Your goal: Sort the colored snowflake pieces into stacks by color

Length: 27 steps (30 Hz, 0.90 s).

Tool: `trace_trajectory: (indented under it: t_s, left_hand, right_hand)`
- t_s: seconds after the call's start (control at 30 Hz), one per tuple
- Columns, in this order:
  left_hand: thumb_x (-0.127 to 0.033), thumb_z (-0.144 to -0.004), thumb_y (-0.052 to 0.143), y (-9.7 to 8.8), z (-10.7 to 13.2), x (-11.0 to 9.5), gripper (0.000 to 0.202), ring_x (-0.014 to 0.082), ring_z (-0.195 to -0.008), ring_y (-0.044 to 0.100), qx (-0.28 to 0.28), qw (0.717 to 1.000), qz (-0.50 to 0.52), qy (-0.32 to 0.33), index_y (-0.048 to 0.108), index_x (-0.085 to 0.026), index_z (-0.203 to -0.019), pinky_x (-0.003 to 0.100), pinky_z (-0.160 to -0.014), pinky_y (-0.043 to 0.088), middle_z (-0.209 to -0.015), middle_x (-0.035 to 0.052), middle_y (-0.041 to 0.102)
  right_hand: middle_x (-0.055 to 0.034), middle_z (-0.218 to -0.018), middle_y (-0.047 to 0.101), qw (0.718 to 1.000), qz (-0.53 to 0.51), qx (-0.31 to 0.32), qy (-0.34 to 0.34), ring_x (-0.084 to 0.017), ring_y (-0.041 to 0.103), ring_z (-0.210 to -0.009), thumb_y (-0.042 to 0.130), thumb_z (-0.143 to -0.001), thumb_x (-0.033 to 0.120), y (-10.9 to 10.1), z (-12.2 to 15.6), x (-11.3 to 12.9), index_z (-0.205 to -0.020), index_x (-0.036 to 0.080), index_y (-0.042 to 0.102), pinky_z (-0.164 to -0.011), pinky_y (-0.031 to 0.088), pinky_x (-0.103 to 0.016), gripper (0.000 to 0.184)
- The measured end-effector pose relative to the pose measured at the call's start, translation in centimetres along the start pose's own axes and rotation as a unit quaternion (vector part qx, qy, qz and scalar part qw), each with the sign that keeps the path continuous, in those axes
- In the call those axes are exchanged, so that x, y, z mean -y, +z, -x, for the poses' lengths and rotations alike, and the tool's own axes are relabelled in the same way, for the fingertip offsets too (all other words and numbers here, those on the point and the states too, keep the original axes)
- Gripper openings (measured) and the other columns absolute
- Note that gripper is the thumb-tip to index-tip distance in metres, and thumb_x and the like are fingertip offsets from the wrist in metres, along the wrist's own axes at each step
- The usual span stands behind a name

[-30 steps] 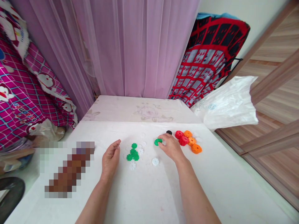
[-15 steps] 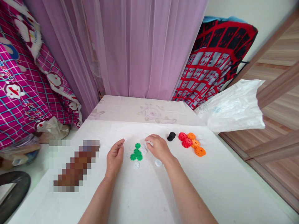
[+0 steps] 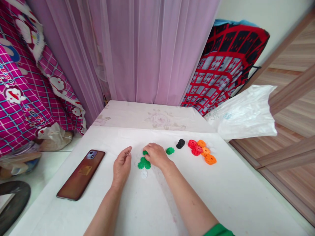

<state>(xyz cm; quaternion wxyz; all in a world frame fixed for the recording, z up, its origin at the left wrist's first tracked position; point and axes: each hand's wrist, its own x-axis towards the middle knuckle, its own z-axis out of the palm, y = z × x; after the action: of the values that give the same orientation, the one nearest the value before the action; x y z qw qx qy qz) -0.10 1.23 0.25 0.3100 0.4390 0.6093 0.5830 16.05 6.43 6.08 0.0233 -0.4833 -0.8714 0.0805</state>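
Note:
My right hand (image 3: 156,155) is closed, its fingertips at a small green snowflake disc (image 3: 145,152) that they partly cover. Just below lies a cluster of green snowflake discs (image 3: 144,163) on the white tabletop. A white snowflake disc (image 3: 144,173) sits under that cluster, and paler discs beside it are hard to make out. To the left, my left hand (image 3: 122,164) rests on its edge, fingers loosely bent and thumb apart, holding nothing. Right of my right hand is another small pile of green discs (image 3: 170,150).
Black discs (image 3: 180,143), red discs (image 3: 196,150) and orange discs (image 3: 210,159) lie in piles to the right, with whitish ones behind. A brown phone (image 3: 82,173) lies at left. A white plastic bag (image 3: 246,113) hangs at the table's right edge. A purple curtain (image 3: 147,49) is behind.
My right hand has moved left and onto the top green disc. The green pile behind it has come into view, while a white disc now lies hidden under my forearm. My left hand has barely moved.

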Motion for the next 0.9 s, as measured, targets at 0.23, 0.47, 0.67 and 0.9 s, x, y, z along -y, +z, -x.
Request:
trace_trajectory:
  t_s: [0.23,0.47,0.67,0.9]
  left_hand:
    - [-0.037,-0.079,0.055,0.1,-0.1,0.2,0.032,0.0205,-0.105,0.063,-0.005,1.000,-0.004,-0.001,0.066,-0.020,-0.104,0.039,-0.098,0.045,-0.111,0.0070,0.070]
    - [-0.036,-0.079,0.055,0.1,0.0,0.1,0.031,0.0206,-0.108,0.062,-0.003,1.000,0.006,-0.004,0.066,-0.020,-0.104,0.040,-0.101,0.044,-0.113,0.0072,0.069]
    - [-0.036,-0.079,0.055,0.1,0.1,-0.1,0.032,0.0205,-0.109,0.062,-0.001,1.000,0.000,-0.012,0.065,-0.020,-0.105,0.040,-0.102,0.043,-0.114,0.0073,0.069]
    - [-0.037,-0.079,0.055,-0.1,0.2,-0.2,0.032,0.0202,-0.110,0.062,0.002,1.000,0.003,-0.011,0.065,-0.021,-0.105,0.039,-0.102,0.042,-0.114,0.0067,0.069]
  right_hand:
    - [-0.0065,-0.099,0.067,0.998,-0.022,-0.058,0.028,-0.021,0.058,-0.095,0.056,-0.079,0.022,-0.1,0.6,-0.8,-0.103,0.021,0.065,-0.082,0.042,-0.030,0.025]
    - [-0.0029,-0.098,0.068,0.959,-0.102,-0.211,0.161,-0.018,0.061,-0.088,0.058,-0.075,0.020,-1.1,6.1,-7.6,-0.102,0.023,0.061,-0.078,0.044,-0.029,0.027]
    - [-0.0021,-0.094,0.067,0.961,-0.081,-0.196,0.175,-0.017,0.061,-0.083,0.059,-0.075,0.020,-0.8,7.5,-9.6,-0.096,0.021,0.059,-0.073,0.042,-0.028,0.021]
    - [-0.0032,-0.099,0.065,0.970,-0.070,-0.165,0.164,-0.018,0.058,-0.094,0.057,-0.078,0.021,-1.2,7.2,-8.4,-0.097,0.021,0.061,-0.079,0.041,-0.028,0.019]
